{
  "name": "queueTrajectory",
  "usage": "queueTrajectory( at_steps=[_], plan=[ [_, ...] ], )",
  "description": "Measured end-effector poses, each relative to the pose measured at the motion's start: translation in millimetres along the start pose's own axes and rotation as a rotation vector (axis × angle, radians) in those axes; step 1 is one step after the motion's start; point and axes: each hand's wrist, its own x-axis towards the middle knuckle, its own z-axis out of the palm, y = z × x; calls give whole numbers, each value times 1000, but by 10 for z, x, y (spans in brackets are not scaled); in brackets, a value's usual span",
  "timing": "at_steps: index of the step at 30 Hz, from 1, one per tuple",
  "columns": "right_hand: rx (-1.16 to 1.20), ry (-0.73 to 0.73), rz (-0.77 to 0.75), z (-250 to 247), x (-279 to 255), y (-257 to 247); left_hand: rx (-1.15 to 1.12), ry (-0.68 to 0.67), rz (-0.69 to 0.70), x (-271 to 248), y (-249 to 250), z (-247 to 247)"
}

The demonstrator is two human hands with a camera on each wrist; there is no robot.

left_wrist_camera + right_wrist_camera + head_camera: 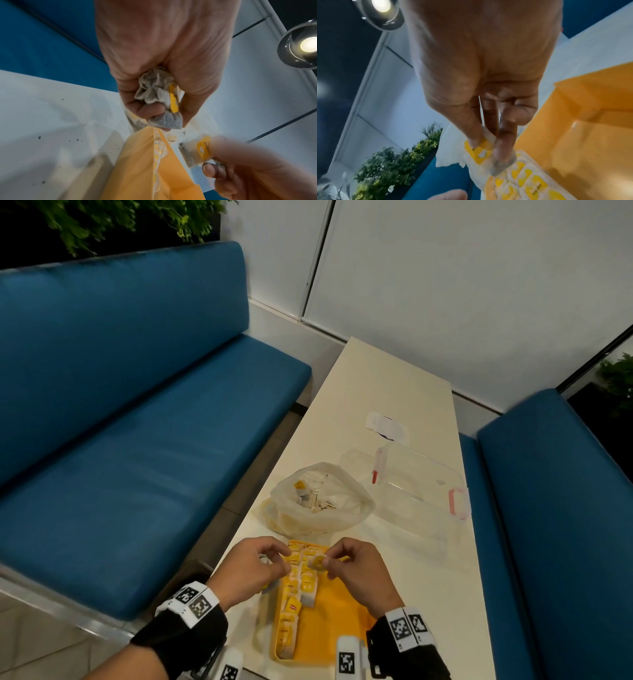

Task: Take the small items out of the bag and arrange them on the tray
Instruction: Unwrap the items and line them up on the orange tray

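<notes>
A yellow tray [337, 631] lies on the white table near me, with several tea bags [301, 587] with yellow tags lined along its left side. Behind it stands an open white plastic bag [318, 501] holding more tea bags. My left hand [255, 565] hovers over the tray's far left and grips a bunch of tea bags [157, 97] in its curled fingers. My right hand [346, 563], over the tray's far end, pinches a single tea bag [318, 562] by its yellow tag [479, 151].
A clear plastic lidded box [421, 491] with pink clasps stands right of the bag. Farther back on the table lies a small white packet [387, 424]. Blue benches [137, 422] flank the narrow table on both sides.
</notes>
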Motion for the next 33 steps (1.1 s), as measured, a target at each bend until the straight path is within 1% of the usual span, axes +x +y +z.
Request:
queueTrajectory(
  at_steps=[2, 7, 13, 18, 23, 29, 33],
  plan=[
    [27, -20, 35, -12, -5, 70, 22, 37, -19, 10, -30, 8],
    [66, -87, 129, 48, -26, 279, 78, 72, -74, 40, -138, 46],
    [-18, -156, 217, 132, -48, 453, 87, 56, -132, 47, -250, 95],
    [-80, -203, 292, 267, -30, 593, 125, 14, -152, 40, -267, 151],
    [-110, -192, 360, 416, 70, 636, 125, -7, -157, 57, -281, 162],
    [-103, -163, 346, 514, 125, 635, 119, -23, -155, 69, -287, 147],
    [-102, -138, 364, 544, 142, 611, 103, -31, -165, 71, -273, 145]
  ],
)
